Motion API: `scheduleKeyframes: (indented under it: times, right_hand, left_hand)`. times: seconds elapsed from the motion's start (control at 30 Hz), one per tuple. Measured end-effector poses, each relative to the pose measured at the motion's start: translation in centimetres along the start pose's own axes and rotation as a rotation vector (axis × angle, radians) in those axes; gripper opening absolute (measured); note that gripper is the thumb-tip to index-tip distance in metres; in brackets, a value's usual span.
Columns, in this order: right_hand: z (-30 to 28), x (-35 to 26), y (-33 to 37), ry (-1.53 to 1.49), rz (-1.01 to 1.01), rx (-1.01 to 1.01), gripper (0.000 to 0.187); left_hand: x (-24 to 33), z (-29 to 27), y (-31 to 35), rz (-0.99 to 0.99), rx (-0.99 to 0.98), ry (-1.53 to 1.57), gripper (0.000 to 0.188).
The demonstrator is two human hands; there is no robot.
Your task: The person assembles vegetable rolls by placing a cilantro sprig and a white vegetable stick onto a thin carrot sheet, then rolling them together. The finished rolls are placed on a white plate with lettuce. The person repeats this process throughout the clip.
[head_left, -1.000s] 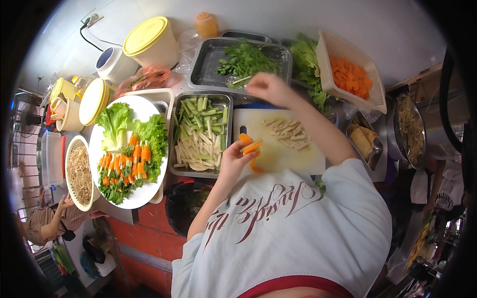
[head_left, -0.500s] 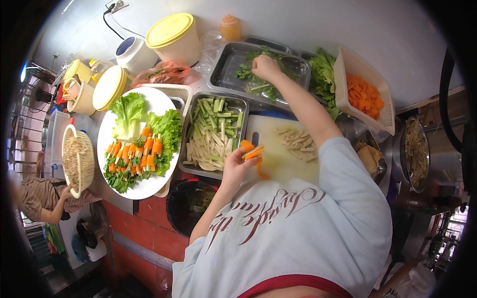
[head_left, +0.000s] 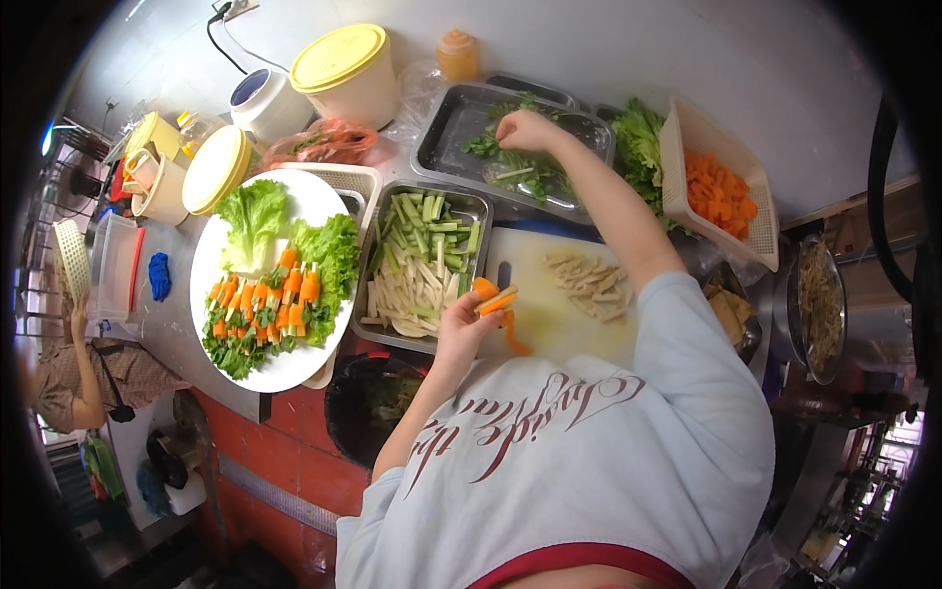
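My left hand (head_left: 461, 329) is closed around a small bundle of a carrot strip (head_left: 485, 288) and pale sticks, above the near left of the white cutting board (head_left: 613, 344). A loose end of carrot hangs below it. Over the far metal tray (head_left: 442, 128), my right hand (head_left: 527, 131) has its fingers pinched at the green herbs (head_left: 481, 147). Pale cut strips (head_left: 589, 280) lie on the board. Left of it, a metal tray holds green stalks (head_left: 432, 221) and pale sticks (head_left: 407, 294). A white plate (head_left: 221, 255) carries lettuce and carrot-wrapped bundles (head_left: 265, 302).
A white basket (head_left: 672, 147) of carrot slices (head_left: 721, 191) stands at far right beside lettuce (head_left: 638, 147). Yellow-lidded tubs (head_left: 339, 61) line the back left. A black bin (head_left: 358, 402) is below the counter. At far left a person holds a basket (head_left: 72, 255).
My right hand has shifted slightly left over the herbs; my left hand barely moves. The person at left has swung the basket farther left and tilted it, uncovering a blue item on the counter.
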State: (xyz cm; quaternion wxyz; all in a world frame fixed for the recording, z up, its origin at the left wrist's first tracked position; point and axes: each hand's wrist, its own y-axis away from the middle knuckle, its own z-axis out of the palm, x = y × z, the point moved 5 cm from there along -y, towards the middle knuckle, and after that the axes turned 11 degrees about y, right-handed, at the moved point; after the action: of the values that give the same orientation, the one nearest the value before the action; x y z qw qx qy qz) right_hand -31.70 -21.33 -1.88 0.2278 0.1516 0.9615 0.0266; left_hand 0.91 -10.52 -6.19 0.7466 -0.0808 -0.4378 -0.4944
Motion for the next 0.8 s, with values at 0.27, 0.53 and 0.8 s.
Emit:
scheduleKeyframes:
  times: [0.27, 0.53, 0.8]
  right_hand:
    - [1.1, -1.8, -1.0, 0.28, -0.063, 0.22, 0.02]
    - [-3.4, -2.8, 0.8, -0.384, -0.08, 0.088, 0.023]
    - [-4.3, 0.1, 3.4, 0.227, 0.059, -0.159, 0.034]
  left_hand:
    - [0.0, -0.3, 0.1, -0.025, 0.016, 0.04, 0.033]
    - [0.0, -0.8, 0.4, -0.015, 0.034, 0.029, 0.032]
    - [0.2, -0.1, 0.4, -0.032, 0.013, 0.012, 0.031]
